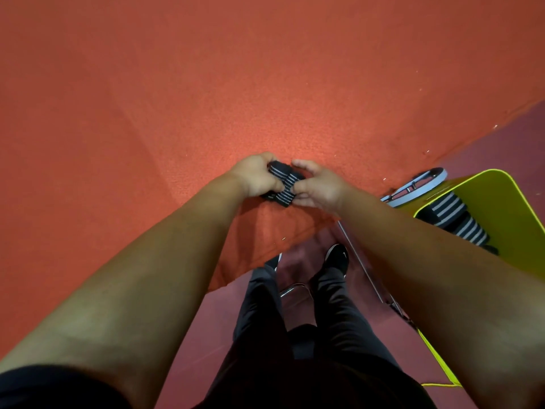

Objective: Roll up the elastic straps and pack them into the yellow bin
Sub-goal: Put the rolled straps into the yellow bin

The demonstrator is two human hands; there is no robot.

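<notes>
A black elastic strap with white stripes (285,187) is bunched into a thick roll on the orange table cover (206,84). My left hand (255,175) grips its left side, fingers curled over the top. My right hand (317,184) pinches its right side between thumb and fingers. The yellow bin (507,202) stands to the right, below table level, with rolled striped straps (455,216) inside; my right forearm hides part of it.
The table's front edge runs just below my hands. A round stool with a light rim (418,185) sits beside the bin. My legs in dark trousers and a black shoe (337,256) are on the maroon floor, near metal chair legs.
</notes>
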